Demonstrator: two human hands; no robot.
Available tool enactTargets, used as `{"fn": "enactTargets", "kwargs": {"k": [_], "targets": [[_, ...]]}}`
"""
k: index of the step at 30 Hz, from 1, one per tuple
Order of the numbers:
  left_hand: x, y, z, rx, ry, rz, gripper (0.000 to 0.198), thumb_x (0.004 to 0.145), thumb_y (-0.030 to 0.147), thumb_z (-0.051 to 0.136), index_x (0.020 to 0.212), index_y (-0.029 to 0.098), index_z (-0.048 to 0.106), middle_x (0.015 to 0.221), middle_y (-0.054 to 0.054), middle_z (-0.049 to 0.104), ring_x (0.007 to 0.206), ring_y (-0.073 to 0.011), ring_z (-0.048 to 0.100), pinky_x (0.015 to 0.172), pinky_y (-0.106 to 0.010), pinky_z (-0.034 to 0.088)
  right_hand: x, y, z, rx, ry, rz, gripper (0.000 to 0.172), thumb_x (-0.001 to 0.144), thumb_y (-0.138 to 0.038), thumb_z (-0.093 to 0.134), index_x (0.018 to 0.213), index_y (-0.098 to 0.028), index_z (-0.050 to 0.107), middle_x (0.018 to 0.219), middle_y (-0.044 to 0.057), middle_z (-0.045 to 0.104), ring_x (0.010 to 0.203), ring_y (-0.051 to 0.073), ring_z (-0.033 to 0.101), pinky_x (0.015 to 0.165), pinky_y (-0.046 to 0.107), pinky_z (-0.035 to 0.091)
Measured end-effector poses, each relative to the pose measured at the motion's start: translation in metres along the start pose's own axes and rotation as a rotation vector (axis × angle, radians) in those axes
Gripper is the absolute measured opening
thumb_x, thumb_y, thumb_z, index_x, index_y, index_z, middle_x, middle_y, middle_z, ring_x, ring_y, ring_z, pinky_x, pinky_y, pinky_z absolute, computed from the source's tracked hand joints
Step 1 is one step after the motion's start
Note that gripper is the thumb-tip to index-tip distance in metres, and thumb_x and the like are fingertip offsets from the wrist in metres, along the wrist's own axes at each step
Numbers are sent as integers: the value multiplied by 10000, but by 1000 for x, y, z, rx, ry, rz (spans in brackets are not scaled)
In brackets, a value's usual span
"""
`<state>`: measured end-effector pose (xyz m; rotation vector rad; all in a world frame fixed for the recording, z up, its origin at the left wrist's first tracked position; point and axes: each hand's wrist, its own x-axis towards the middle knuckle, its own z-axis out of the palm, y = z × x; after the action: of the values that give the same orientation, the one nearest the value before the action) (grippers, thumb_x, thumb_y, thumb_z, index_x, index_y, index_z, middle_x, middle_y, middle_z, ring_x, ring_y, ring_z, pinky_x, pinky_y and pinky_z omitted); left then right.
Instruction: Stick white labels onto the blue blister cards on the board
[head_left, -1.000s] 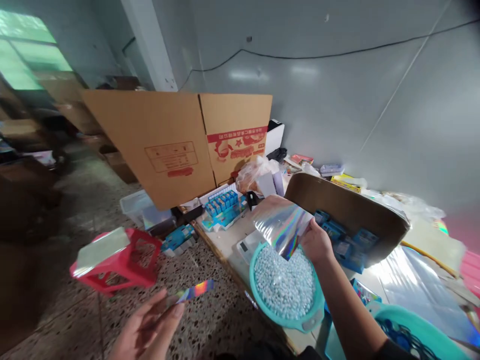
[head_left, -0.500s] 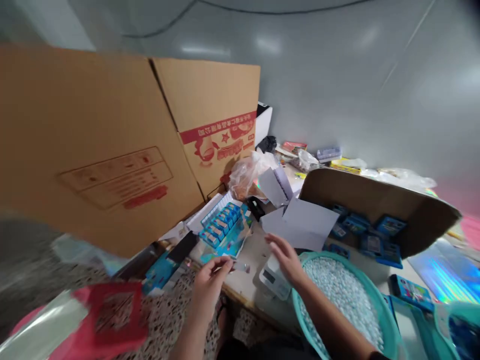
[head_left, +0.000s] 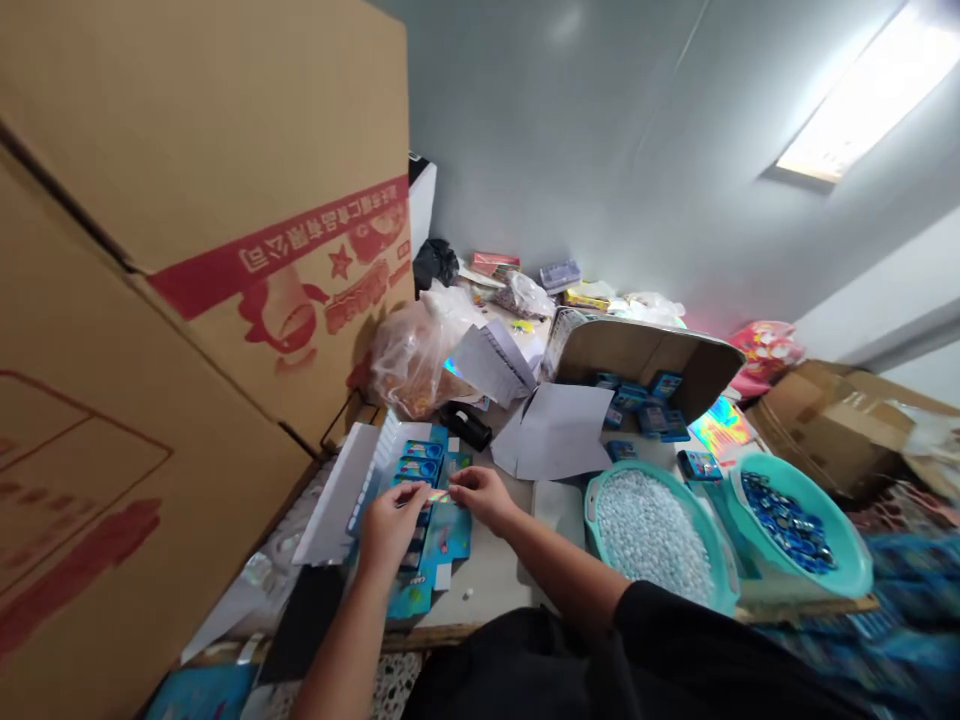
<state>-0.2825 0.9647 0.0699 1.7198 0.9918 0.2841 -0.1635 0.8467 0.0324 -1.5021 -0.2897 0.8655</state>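
Observation:
A small shiny strip point(head_left: 438, 496) with a rainbow sheen is stretched between my two hands. My left hand point(head_left: 388, 528) pinches its left end, fingers closed. The fingertips of my right hand point(head_left: 484, 497) close on its other end. Both hands are above an opened blue printed carton point(head_left: 442, 545), whose flaps lie flat on the table. Small blue boxes point(head_left: 418, 466) stand in a row inside it, partly covered by my left hand. A white paper insert point(head_left: 337, 495) lies along the carton's left side.
A turquoise basin of pale beads point(head_left: 652, 535) and another basin of dark blue pieces point(head_left: 787, 520) stand to the right. Behind them, a tipped cardboard box point(head_left: 645, 350) holds small blue boxes. White sheets point(head_left: 559, 430) lie centrally. Large cartons point(head_left: 300, 120) wall off the left.
The view has swung right. My right hand has moved from over the pale device to my left hand and now grips the strip too. Both hands are now over the blue carton.

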Motion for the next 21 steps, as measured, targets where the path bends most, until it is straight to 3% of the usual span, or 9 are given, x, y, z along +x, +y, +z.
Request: {"fn": "enactTargets", "kwargs": {"k": [5, 10, 16, 21], "targets": [[23, -2, -9, 249, 32, 17, 313, 775, 467, 598, 877, 225, 767, 903, -91, 771, 874, -282, 688, 727, -338, 470, 30, 13, 11, -81, 85, -74, 230, 601, -276, 795, 735, -192, 629, 671, -12, 642, 618, 135, 582, 623, 276, 467], [41, -8, -14, 388, -2, 16, 322, 802, 463, 578, 915, 231, 771, 915, -86, 775, 887, -295, 694, 719, -342, 456, 42, 31, 20, -86, 130, -138, 324, 630, -223, 741, 909, -218, 578, 804, -16, 669, 654, 127, 589, 657, 272, 494], [52, -23, -11, 395, -60, 20, 311, 776, 480, 595, 884, 243, 766, 894, -63, 776, 884, -281, 707, 735, -339, 485, 37, 51, 26, -54, 175, -190, 265, 673, -235, 700, 883, -222, 538, 839, -10, 647, 637, 106, 570, 642, 253, 491], [57, -34, -13, 300, -95, -2, 337, 728, 528, 625, 860, 237, 731, 857, -47, 774, 828, -256, 720, 707, -320, 520, 32, 50, 29, -64, 190, -241, 225, 710, -251, 661, 914, -217, 573, 849, 9, 653, 651, 117, 570, 623, 252, 485]]}}
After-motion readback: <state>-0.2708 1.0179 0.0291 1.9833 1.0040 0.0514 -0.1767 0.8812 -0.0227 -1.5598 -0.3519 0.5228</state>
